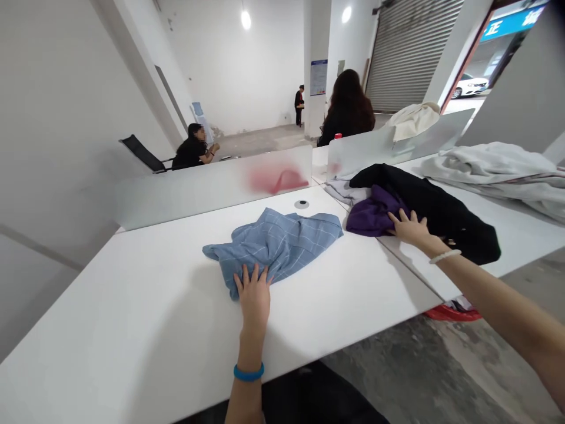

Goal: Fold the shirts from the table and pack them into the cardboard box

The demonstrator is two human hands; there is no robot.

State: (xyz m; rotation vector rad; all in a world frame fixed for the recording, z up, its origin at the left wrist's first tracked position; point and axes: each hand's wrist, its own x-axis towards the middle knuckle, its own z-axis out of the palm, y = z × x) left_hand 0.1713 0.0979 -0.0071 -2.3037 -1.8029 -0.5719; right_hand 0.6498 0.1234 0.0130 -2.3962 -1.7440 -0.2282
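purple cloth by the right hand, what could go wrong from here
The purple cloth lies against the black garment, so if the right hand pulls, both may drag together. The black garment also sits close to the near edge of the white tabletop; a tug might slide it off. The rumpled blue cloth, touched by the left hand, could crease further.

The blue cloth (282,238) carries a white check, the purple cloth (373,211) and black cloth (441,206) plain.
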